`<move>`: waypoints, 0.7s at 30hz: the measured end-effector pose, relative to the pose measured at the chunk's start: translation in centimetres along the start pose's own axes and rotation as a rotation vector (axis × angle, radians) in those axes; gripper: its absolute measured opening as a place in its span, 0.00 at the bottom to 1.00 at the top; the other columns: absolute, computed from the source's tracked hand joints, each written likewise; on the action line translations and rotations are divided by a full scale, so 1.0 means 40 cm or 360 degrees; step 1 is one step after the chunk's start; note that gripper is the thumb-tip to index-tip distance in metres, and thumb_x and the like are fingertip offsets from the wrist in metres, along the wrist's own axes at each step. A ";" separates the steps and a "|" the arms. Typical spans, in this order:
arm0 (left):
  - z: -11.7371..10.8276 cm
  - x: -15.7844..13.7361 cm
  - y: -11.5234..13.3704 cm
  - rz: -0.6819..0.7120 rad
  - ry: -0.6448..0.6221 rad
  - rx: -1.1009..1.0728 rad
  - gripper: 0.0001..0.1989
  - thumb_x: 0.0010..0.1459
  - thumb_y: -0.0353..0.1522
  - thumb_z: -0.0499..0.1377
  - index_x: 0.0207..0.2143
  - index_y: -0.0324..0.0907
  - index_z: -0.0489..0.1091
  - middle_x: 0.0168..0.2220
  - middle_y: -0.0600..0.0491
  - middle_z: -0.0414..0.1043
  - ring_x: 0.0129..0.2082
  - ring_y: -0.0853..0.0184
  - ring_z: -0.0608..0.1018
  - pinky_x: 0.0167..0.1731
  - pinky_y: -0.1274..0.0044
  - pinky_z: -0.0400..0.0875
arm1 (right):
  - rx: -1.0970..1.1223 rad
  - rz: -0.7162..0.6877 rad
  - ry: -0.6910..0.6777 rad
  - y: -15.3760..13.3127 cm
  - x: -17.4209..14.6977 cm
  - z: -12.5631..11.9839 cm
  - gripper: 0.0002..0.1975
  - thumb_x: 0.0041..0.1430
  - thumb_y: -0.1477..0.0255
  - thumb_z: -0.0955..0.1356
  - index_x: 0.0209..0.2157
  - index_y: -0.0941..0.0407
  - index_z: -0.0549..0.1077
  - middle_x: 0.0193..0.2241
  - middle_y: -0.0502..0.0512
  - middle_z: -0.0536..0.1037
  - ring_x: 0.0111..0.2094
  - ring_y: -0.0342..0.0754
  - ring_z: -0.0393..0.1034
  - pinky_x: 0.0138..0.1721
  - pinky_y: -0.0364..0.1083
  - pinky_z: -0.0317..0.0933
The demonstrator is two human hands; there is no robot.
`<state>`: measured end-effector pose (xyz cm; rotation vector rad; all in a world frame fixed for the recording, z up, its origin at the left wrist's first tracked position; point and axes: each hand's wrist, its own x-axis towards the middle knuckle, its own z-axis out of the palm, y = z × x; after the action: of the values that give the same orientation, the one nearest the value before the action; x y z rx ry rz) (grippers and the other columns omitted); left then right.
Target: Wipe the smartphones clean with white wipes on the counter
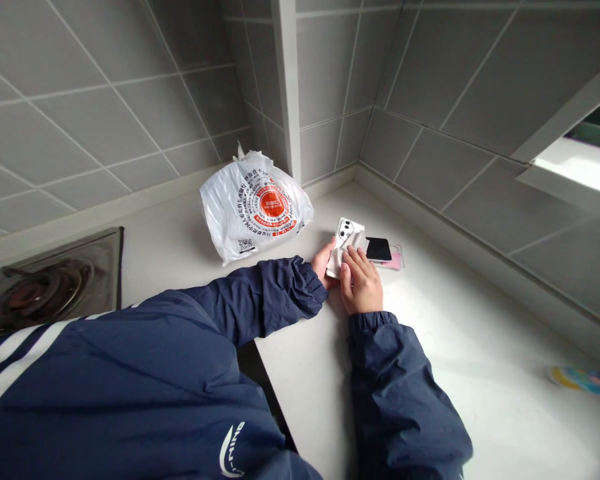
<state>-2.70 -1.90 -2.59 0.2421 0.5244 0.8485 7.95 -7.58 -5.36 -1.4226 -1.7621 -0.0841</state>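
My left hand (323, 261) grips a white smartphone (344, 225) by its side, with the round camera lenses on its back turned up. Over the lower part of the phone lies a thin, pale grey cloth (354, 241). The fingers of my right hand (364, 285) press this cloth against the phone's back. Just right of the phone, a flat black object (379, 249) like a phone or screen rests on the counter. A clear phone case with pink in it (395, 259) is partly under that black object.
A white plastic bag (230, 213) with red and black print stands against the wall on the white counter (460, 373). At the left is a gas stove (100, 287) with a rusty burner. A colourful bottle-like item (583, 380), blurred, lies near the right edge.
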 end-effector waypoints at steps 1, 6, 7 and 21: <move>0.001 0.001 -0.002 0.0009 0.0011 -0.0002 0.29 0.71 0.45 0.45 0.52 0.31 0.74 0.42 0.40 0.80 0.43 0.59 0.83 0.58 0.66 0.70 | 0.0009 0.0026 0.0028 -0.005 0.000 0.002 0.18 0.70 0.70 0.62 0.54 0.57 0.77 0.60 0.60 0.75 0.64 0.56 0.67 0.63 0.59 0.64; 0.002 0.006 -0.015 0.0094 0.0062 -0.0007 0.21 0.71 0.41 0.49 0.52 0.37 0.73 0.39 0.47 0.80 0.36 0.67 0.82 0.57 0.71 0.70 | 0.0083 0.0082 0.0139 -0.009 -0.011 0.015 0.18 0.70 0.70 0.62 0.54 0.57 0.77 0.59 0.61 0.76 0.65 0.58 0.66 0.62 0.61 0.65; 0.001 0.007 -0.018 0.0125 0.0070 -0.0004 0.19 0.70 0.40 0.51 0.53 0.39 0.73 0.39 0.49 0.80 0.35 0.69 0.82 0.57 0.72 0.69 | 0.0108 0.0071 0.0142 -0.006 -0.013 0.017 0.18 0.70 0.70 0.62 0.55 0.57 0.77 0.59 0.62 0.75 0.65 0.58 0.65 0.63 0.61 0.65; 0.007 0.008 -0.026 0.0276 0.0140 0.0065 0.20 0.71 0.36 0.49 0.60 0.40 0.68 0.44 0.47 0.80 0.41 0.67 0.83 0.59 0.73 0.67 | 0.0057 0.0081 0.0116 -0.003 -0.016 0.011 0.20 0.69 0.69 0.62 0.57 0.60 0.75 0.61 0.65 0.73 0.66 0.59 0.64 0.63 0.62 0.65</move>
<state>-1.70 -2.31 -2.89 0.2916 0.6098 1.0209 7.60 -7.87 -6.00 -1.4202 -1.6595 -0.0764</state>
